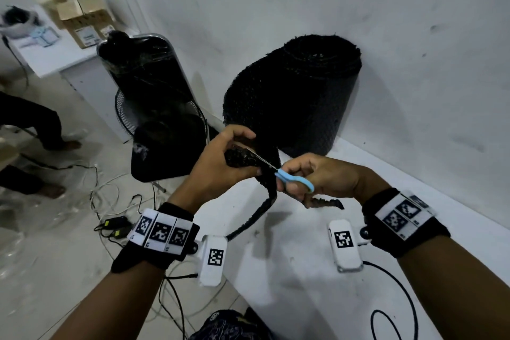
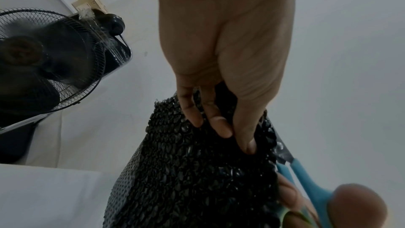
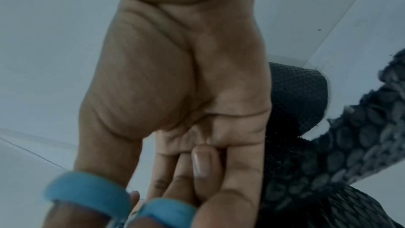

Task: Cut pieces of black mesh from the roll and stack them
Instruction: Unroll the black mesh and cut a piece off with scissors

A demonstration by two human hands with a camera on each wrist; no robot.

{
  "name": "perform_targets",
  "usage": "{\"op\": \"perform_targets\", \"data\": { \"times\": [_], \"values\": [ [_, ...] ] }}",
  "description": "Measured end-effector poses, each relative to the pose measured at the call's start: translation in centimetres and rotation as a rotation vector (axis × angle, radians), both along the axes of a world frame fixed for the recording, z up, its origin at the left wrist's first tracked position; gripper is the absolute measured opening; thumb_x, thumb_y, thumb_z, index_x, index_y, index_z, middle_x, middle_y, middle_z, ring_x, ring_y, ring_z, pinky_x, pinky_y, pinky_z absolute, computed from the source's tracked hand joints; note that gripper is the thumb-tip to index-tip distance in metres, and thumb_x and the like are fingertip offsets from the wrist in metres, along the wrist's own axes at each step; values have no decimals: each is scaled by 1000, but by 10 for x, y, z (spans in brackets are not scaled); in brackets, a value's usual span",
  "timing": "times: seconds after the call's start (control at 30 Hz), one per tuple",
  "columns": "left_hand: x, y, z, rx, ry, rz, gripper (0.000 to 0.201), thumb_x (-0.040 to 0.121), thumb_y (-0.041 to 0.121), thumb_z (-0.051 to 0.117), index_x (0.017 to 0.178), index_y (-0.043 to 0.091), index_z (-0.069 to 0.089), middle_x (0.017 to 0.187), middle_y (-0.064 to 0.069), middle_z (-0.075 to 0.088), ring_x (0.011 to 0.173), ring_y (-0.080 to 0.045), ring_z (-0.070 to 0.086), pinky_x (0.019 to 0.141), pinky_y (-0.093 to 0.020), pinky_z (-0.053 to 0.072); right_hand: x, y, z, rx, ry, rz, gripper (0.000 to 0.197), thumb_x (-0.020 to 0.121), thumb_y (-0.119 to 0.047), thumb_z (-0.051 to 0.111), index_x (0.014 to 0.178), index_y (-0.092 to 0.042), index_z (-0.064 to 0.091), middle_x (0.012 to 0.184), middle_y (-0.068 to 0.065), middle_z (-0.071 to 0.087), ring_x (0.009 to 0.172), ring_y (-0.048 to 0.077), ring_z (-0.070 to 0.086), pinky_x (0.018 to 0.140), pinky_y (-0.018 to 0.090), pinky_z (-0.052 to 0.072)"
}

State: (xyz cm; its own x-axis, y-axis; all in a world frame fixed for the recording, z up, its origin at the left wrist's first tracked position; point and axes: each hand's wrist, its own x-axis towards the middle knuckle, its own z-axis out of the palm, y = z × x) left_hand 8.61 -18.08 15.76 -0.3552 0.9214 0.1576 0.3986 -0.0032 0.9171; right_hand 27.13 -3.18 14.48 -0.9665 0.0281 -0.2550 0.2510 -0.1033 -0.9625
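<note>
At far left, brown cardboard boxes [image 1: 80,19] sit on a white side surface, and a black wire-guard floor fan [image 1: 154,110] stands on the floor beside the white desk [image 1: 303,270]. The left hand [image 1: 220,163] is clenched around the free end of the black plastic mesh strip [image 1: 240,159], thumb and fingers pinching it above the desk. The strip runs back to the large black mesh roll [image 1: 298,91], which stands upright on the desk against the white wall [image 1: 358,8]. The right hand [image 1: 323,176] grips the blue-handled scissors [image 1: 295,179], thumb and fingers through the loops, with the metal blades against the mesh just beside the left hand. A loose mesh end hangs below the right hand.
</note>
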Motion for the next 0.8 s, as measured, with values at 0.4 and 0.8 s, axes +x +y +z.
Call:
{"op": "perform_targets", "data": {
  "times": [0.4,0.8],
  "values": [
    [-4,-6,1,-35,-166,-80,75,70,1,87,127,20,44,98,-11,74,91,-27,71,83,-33,58,0,-2,-5,-53,48,38,35,76,-39,81,95,-13,69,68,-5,58,58,7,55,52,23,49],
    [-1,-8,3,-38,-338,-126,62,82,-11,71,125,21,40,87,-8,75,82,-17,72,75,-24,56,2,-6,-8,-136,56,23,46,77,-52,78,100,-13,69,70,4,56,60,14,49,54,25,47]
  ]
}}
